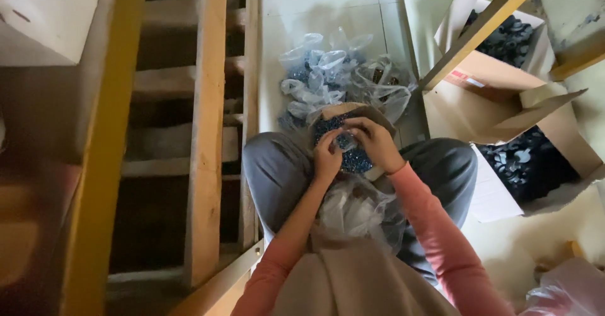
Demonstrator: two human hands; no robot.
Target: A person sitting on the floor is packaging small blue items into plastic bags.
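Small blue pieces (353,158) fill a shallow cardboard tray (372,111) on the lap, directly under both sets of fingertips, left hand (328,155) and right hand (377,143) pinched narrow over them, pinched item too small to tell; beyond the fingers filled clear bags (328,70) pile up, so judged mid-way.
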